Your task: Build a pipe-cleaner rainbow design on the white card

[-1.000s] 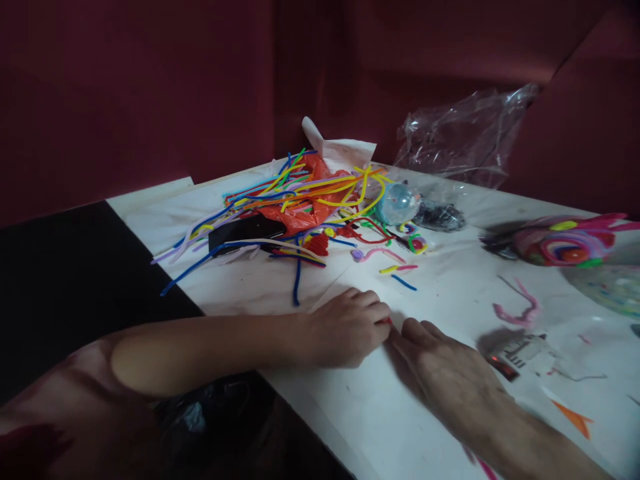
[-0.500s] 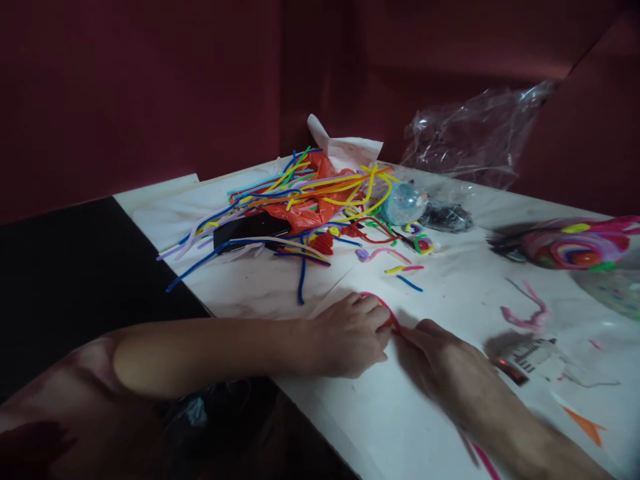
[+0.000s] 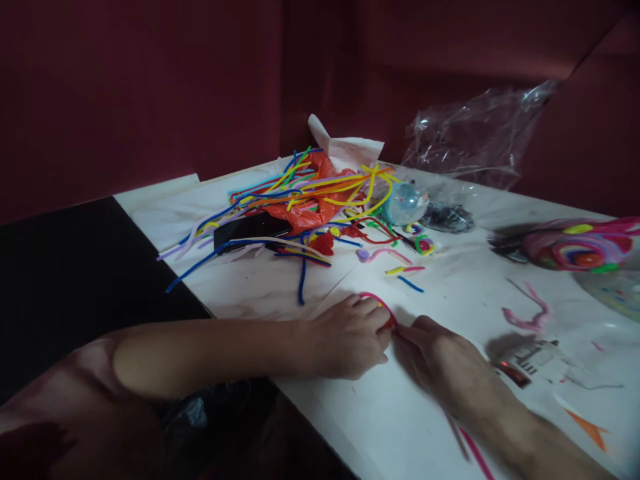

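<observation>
Between my hands lies a pink pipe cleaner (image 3: 369,295) curved around a small coil (image 3: 388,321) with red and yellow in it. My left hand (image 3: 347,337) is closed over the coil and covers most of it. From the right, my right hand (image 3: 440,357) pinches the pink pipe cleaner at the coil's edge. A pink length (image 3: 475,453) comes out under my right wrist and runs toward the bottom of the view; it looks like the same pipe cleaner, though the hand hides the link.
Beyond my hands, many coloured pipe cleaners (image 3: 280,197) lie heaped on red plastic (image 3: 310,217), beside a black phone-like slab (image 3: 245,230) and a clear ball (image 3: 406,203). At right are a hot glue gun (image 3: 530,360), a multicoloured spiral piece (image 3: 575,245) and an orange scrap (image 3: 587,427).
My right hand has shifted very slightly at the coil's edge, and the pink length under its wrist has swung a little left. My left hand stays over the coil.
</observation>
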{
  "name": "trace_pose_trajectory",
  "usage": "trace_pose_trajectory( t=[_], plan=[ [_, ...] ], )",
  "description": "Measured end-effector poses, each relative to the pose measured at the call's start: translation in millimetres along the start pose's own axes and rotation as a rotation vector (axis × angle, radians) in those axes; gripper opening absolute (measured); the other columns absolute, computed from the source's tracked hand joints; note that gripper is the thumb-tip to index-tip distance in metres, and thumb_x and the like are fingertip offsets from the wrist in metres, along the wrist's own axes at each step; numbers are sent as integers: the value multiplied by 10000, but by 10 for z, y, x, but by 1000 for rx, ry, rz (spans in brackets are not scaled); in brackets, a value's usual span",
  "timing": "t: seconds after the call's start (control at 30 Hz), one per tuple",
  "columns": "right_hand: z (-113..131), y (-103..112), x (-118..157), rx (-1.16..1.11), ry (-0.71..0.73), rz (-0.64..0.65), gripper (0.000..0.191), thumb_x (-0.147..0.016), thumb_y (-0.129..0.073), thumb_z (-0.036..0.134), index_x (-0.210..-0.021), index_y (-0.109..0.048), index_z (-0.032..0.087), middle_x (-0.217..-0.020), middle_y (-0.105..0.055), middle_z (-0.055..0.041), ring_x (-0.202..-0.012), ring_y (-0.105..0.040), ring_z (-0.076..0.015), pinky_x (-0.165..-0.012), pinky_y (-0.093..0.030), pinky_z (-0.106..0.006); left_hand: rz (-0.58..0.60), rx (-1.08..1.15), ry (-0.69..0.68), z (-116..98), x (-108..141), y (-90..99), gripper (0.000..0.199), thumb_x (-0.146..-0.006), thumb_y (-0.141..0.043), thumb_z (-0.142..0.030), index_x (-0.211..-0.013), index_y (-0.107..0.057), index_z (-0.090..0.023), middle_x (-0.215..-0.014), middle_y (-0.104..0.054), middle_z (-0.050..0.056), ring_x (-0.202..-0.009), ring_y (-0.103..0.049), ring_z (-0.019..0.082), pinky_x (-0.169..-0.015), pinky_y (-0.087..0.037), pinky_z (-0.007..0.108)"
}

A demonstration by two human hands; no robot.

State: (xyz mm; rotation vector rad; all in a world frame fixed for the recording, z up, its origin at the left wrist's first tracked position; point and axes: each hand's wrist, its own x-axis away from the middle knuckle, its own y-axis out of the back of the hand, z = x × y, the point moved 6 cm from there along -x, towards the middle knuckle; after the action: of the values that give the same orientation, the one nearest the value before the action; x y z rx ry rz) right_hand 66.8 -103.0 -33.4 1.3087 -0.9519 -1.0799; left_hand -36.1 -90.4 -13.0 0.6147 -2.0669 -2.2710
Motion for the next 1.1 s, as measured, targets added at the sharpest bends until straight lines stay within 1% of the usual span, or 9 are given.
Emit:
trace_pose_trajectory(
  t=[0.1, 0.23, 0.4, 0.57, 0.63, 0.77, 0.87, 0.97, 1.1],
  plan=[
    [47, 28, -20, 71, 9, -3, 209, -836, -436, 191, -747, -624, 184, -661, -483, -19, -535, -501, -134, -480, -276, -248, 29, 86, 17, 89, -17, 65, 262, -808, -452, -327, -935, -580, -138, -947, -548, 85, -900, -467, 207, -785, -363, 334],
    [100, 46, -27, 134, 29, 5, 179, -831, -462, 166, -795, -637, 182, -692, -495, -29, -562, -509, -145, -490, -310, -244, 35, 171, 56, 336, -58, 181, 250, -845, -377, -225, -981, -557, -117, -983, -573, 84, -945, -475, 179, -843, -354, 302],
    [132, 70, -37, 166, -10, 46, 172, -853, -473, 191, -801, -635, 173, -702, -503, -33, -583, -517, -154, -498, -350, -241, 87, 165, 56, 532, -44, 111, 241, -852, -373, -209, -973, -566, -132, -994, -589, 70, -998, -443, 171, -875, -332, 286],
    [158, 67, -32, 200, -45, 144, 147, -867, -479, 167, -859, -625, 168, -757, -527, -44, -647, -535, -171, -544, -398, -250, 109, 50, 69, 521, -27, 59, 288, -851, -381, -303, -1037, -549, -161, -1066, -524, 85, -1015, -404, 202, -849, -323, 325],
    [163, 62, -22, 213, -44, 158, 131, -840, -510, 132, -899, -622, 164, -769, -534, -47, -670, -542, -179, -562, -410, -251, 121, 31, 97, 510, -37, 67, 287, -838, -403, -325, -1027, -551, -166, -1016, -510, 89, -960, -415, 200, -821, -329, 319],
    [177, 69, -6, 232, -38, 148, 216, -767, -549, 55, -948, -615, 153, -782, -545, -45, -669, -551, -180, -568, -427, -246, 125, 19, 114, 482, -65, 68, 265, -815, -437, -359, -964, -553, -173, -908, -485, 70, -848, -412, 183, -762, -334, 302],
    [205, 90, -8, 220, -25, 143, 197, -742, -558, 40, -900, -619, 141, -785, -547, -45, -676, -557, -176, -567, -439, -238, 129, 25, 126, 483, -77, 41, 277, -811, -436, -380, -966, -546, -177, -897, -474, 67, -828, -406, 183, -737, -332, 300],
    [229, 121, -19, 208, -22, 137, 221, -736, -561, 28, -919, -615, 140, -797, -551, -46, -714, -563, -178, -577, -450, -231, 137, 60, 148, 503, -87, 23, 262, -820, -420, -374, -952, -555, -192, -881, -471, 59, -822, -410, 179, -724, -333, 293],
    [229, 119, -34, 218, -40, 180, 189, -766, -542, 41, -906, -617, 143, -795, -558, -47, -681, -566, -180, -578, -459, -248, 153, 86, 159, 525, -117, 21, 252, -819, -421, -378, -897, -582, -201, -822, -483, 49, -806, -431, 177, -720, -341, 292]
  ],
)
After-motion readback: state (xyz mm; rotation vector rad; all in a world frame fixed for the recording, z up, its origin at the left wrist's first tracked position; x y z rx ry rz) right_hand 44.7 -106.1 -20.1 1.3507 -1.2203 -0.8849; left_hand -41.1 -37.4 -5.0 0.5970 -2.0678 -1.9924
